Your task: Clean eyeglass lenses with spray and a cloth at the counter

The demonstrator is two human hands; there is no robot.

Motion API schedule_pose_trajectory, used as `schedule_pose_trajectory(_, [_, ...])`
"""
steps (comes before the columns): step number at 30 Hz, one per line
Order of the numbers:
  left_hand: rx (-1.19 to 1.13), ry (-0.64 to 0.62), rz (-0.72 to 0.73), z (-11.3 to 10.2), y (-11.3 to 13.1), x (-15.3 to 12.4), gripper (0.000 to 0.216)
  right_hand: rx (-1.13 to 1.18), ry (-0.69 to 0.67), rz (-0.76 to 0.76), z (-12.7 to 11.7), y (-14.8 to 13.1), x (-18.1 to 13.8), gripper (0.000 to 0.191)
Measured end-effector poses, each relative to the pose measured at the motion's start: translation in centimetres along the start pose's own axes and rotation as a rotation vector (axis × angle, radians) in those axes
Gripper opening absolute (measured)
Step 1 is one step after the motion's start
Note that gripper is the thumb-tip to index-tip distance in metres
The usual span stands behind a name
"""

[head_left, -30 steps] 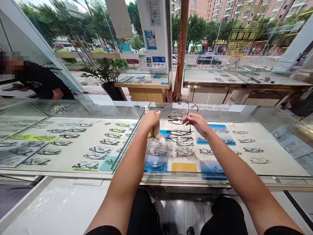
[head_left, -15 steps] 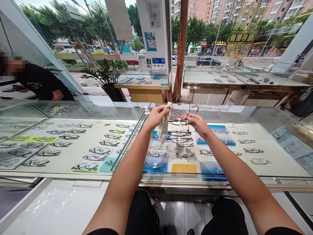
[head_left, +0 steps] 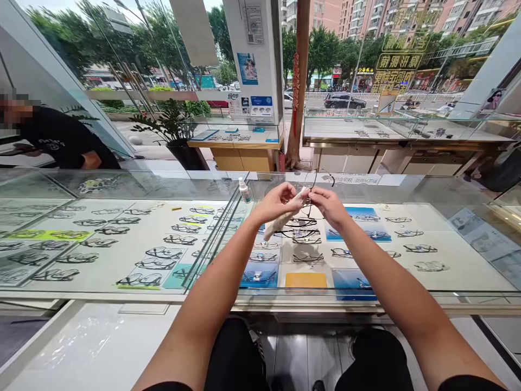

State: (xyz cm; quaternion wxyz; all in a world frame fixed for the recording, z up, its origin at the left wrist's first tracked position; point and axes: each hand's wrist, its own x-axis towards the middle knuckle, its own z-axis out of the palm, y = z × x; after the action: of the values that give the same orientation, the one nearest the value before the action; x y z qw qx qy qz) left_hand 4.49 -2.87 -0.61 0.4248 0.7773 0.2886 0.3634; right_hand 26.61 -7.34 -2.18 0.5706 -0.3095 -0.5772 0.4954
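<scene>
Above the glass display counter, my left hand (head_left: 280, 202) pinches a pale cleaning cloth (head_left: 280, 220) whose loose end hangs down below the fingers. The cloth's upper part meets a pair of thin dark-framed eyeglasses (head_left: 312, 182). My right hand (head_left: 329, 206) is closed on these eyeglasses, and a temple arm sticks up and to the right beyond the fingers. Both hands' fingertips almost meet at the frame. A small white spray bottle (head_left: 245, 191) stands on the glass just left of my left hand. Part of the eyeglasses is hidden behind the fingers and cloth.
Under the glass of the counter (head_left: 260, 300) lie rows of eyeglasses (head_left: 308, 257) and an orange-yellow cloth (head_left: 306, 281). Another person (head_left: 67, 136) in a black shirt leans at the far left. More showcases (head_left: 236, 144) and a potted plant (head_left: 179, 146) stand beyond.
My left hand has moved right and slightly down, bringing the cloth against the eyeglasses. The spray bottle shows fully now. My right hand keeps hold of the eyeglasses.
</scene>
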Motion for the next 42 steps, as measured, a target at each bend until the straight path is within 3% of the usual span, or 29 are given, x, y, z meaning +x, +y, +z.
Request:
schedule_pose_trajectory(5, [0.380, -0.059, 0.026, -0.1, 0.9, -0.7, 0.034, 0.059, 0.081, -0.009, -0.1, -0.5, 0.2, 0.037])
schedule_pose_trajectory(12, [0.481, 0.112, 0.031, -0.4, 0.3, -0.4, 0.019, 0.098, 0.154, -0.019, -0.5, -0.8, 0.3, 0.034])
schedule_pose_trajectory(14, [0.492, 0.126, 0.059, -0.5, 0.2, -0.3, 0.016, 0.108, 0.169, -0.022, -0.7, -0.9, 0.3, 0.033])
schedule_pose_trajectory(20, [0.424, 0.201, 0.100, -0.6, 0.4, -0.1, 0.033, 0.112, 0.202, -0.012, -1.1, -0.6, 0.4, 0.035])
schedule_pose_trajectory(26, [0.386, 0.108, 0.118, 0.2, 0.5, -0.4, 0.026, 0.119, 0.163, -0.006, -1.0, -0.4, 0.4, 0.038])
schedule_pose_trajectory(32, [0.441, 0.189, 0.127, 0.4, 0.4, -0.3, 0.032, 0.117, 0.159, -0.011, -0.8, -0.7, 0.3, 0.037])
schedule_pose_trajectory(36, [0.459, 0.189, 0.138, 0.7, 0.0, -0.2, 0.019, 0.087, 0.128, -0.008, -0.6, -0.8, 0.1, 0.037])
schedule_pose_trajectory(42, [0.453, 0.147, 0.038, -0.3, 0.0, -0.3, 0.025, 0.091, 0.151, -0.015, -0.8, -0.8, 0.3, 0.035])
